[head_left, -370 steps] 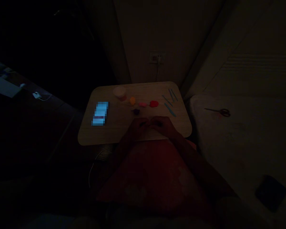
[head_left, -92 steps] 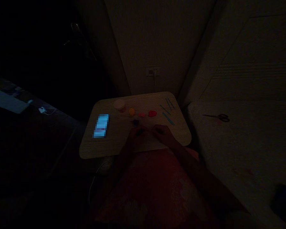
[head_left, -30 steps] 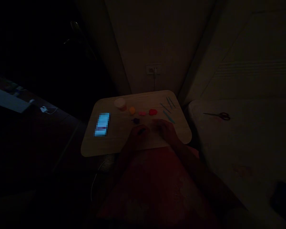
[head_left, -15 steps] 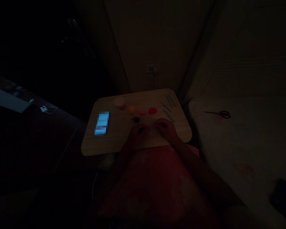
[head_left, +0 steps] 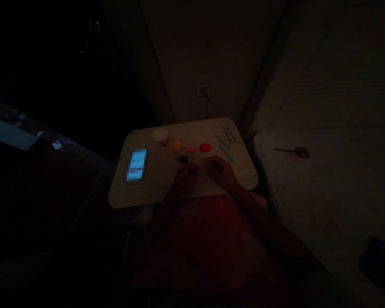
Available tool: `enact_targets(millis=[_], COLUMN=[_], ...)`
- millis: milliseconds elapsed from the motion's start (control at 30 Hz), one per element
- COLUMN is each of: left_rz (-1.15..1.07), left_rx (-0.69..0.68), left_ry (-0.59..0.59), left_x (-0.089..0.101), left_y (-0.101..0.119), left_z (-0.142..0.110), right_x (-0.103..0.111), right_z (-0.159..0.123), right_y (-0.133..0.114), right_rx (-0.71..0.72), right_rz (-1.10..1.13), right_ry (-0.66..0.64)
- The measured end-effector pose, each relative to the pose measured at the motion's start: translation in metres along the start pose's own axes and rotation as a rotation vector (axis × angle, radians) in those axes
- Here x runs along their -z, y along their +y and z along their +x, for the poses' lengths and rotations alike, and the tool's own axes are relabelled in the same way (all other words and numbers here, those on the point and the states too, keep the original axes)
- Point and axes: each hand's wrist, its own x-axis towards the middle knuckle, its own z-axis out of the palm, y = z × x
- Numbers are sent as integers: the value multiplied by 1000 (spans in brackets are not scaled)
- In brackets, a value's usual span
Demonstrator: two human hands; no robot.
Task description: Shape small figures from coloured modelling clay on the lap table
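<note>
In dim light my left hand [head_left: 185, 174] rests over the near part of a small wooden table [head_left: 157, 188]. Its fingers are curled with thumb and fingertips together, and whatever is in them is too dark to make out. To its right, my right hand [head_left: 223, 172] hovers low over the wood, its fingers bent but apart, with nothing plain between them. A gap separates the two hands. Just beyond them lie a dark purple lump [head_left: 182, 159], a pink roll [head_left: 191, 149], a red clay-like lump [head_left: 205, 147] and an orange ball [head_left: 177, 145].
A lidded tub [head_left: 161, 137] stands at the back left, and a lit phone [head_left: 137, 164] lies nearer. Several blue-green modelling tools [head_left: 227, 154] lie at the right. Scissors [head_left: 300, 152] rest on a pale surface beyond the table. A wall socket [head_left: 205, 89] holds a plug.
My hands were close together earlier and are now farther apart. My right hand flattened over the table, then curved again. The lumps, tools and phone keep their places; the view shifted a little.
</note>
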Motion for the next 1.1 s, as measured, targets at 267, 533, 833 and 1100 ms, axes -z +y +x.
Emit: enact_targets(millis=[267,533,833,1100], left_rz=[43,26,16,-6], left_rx=[24,21,14,-30], left_ry=[29,60,77,90], left_x=[-2,0,1,3], left_y=[-1,3,-1,-6], left_z=[1,0,0,2], right_x=[-2,-3,0,0], right_z=[-2,-2,-4,-3], right_y=[2,4,3,4], right_rx=[-5,-18,-73,-71], right_rz=[8,49,125,141], right_ry=[-75,-77,-141,-162])
